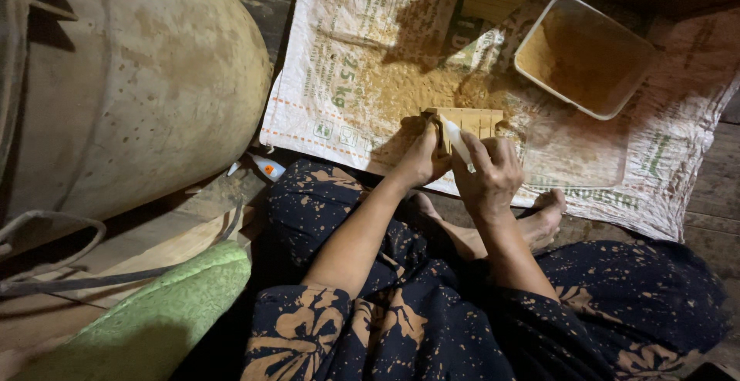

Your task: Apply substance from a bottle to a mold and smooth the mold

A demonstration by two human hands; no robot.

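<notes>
Wooden mould (470, 121) on woven sack (339, 80), steadied at near end by left hand (422, 157) closed on it, white scraper (456, 139) pinched in right hand (489, 177); likely risk: brown powder (416, 88) spilling off sack if scraper slips or mould tilts.

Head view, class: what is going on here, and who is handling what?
A person sits on a wooden floor. The left hand steadies a small wooden mould on a woven sack dusted with brown powder. The right hand holds a thin white scraper against it. A white tub of powder sits nearby.
</notes>
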